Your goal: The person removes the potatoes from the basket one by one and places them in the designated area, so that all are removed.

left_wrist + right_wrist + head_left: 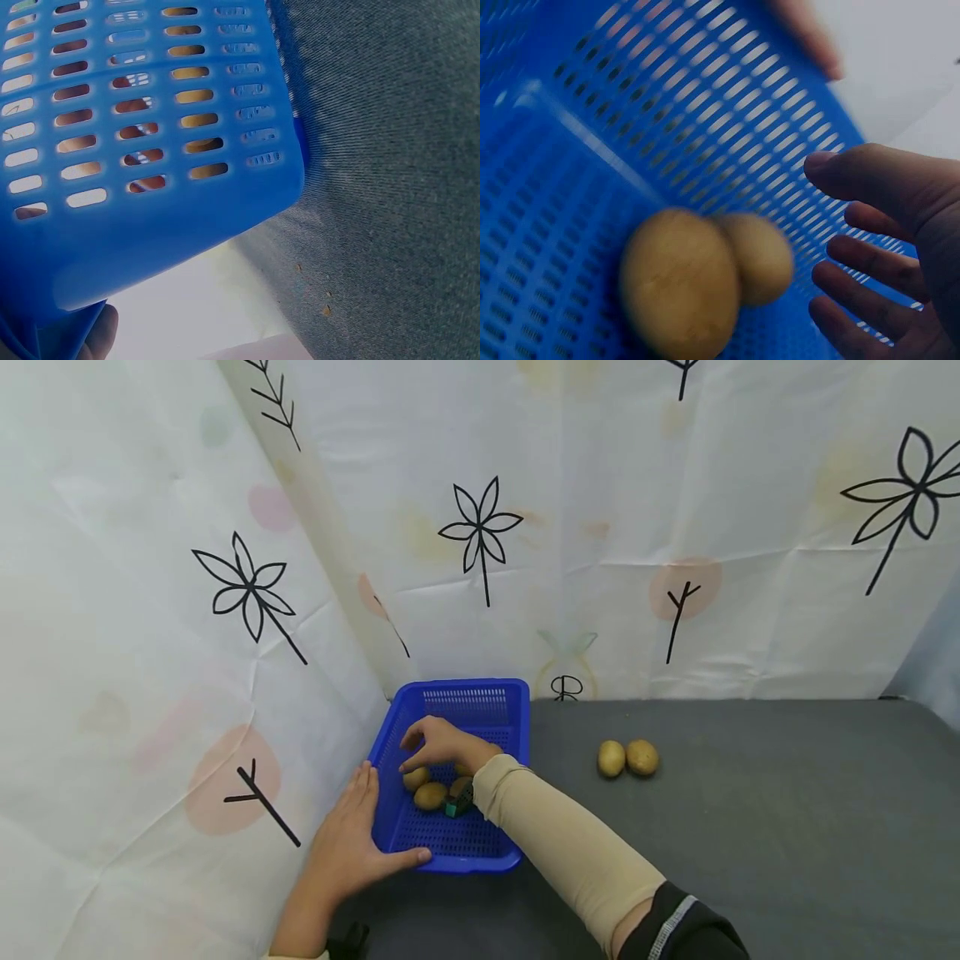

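A blue perforated plastic basket (468,863) holds several potatoes, one of them a plump yellow-brown potato (431,797). My left hand (352,843) rests at its near left corner, straight fingers against the left rim and thumb along the near rim. Over the inside of the basket, my right hand (442,745) has loosely bent, parted fingers and holds nothing. The right wrist view shows that hand beside a large potato (679,285) and a smaller potato (756,259). My right forearm and wrist hide part of the basket's contents.
Two potatoes, a left one (611,759) and a right one (642,757), lie side by side on the dark grey table (750,827), right of the basket. A white patterned cloth (600,510) hangs behind and at the left. A black-green piece (459,802) shows under my right wrist.
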Available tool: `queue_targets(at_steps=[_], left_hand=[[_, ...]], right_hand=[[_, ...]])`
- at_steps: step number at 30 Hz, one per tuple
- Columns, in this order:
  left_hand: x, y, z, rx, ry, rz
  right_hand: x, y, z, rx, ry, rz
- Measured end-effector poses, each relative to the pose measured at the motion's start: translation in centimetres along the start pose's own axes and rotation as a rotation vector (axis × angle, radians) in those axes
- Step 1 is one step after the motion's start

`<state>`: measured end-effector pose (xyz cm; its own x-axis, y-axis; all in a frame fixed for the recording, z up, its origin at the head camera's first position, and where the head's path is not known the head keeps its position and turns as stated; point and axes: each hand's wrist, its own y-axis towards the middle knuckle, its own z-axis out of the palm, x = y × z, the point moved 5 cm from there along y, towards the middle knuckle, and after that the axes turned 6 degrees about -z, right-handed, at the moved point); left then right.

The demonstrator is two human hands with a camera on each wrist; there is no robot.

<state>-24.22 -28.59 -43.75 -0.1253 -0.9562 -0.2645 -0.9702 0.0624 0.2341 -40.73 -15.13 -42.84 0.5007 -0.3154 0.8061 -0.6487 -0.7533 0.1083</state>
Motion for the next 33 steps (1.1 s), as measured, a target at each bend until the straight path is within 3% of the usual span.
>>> queue_targets(at_steps=[10, 16, 26, 33], left_hand=[[0.2, -0.1, 0.1, 0.003, -0.007, -0.002], [0.2, 0.0, 0.0, 0.007, -0.010, -0.005], [0.2, -0.2, -0.2, 0.006, -0.016, -0.005], [0.2, 0.0, -0.1, 0.006, -0.003, -0.010]], right_hand=[[-0.4, -0.1, 1.4, 0.110, -0.144, 0.042], [-0.8, -0.1, 1.7, 0.127, -0.214, 0.077], [-1.1, 0.5, 2.3, 0.118, -0.301, 0.076], [-0.3, 0.3, 1.1, 0.032, -0.245, 0.032]])
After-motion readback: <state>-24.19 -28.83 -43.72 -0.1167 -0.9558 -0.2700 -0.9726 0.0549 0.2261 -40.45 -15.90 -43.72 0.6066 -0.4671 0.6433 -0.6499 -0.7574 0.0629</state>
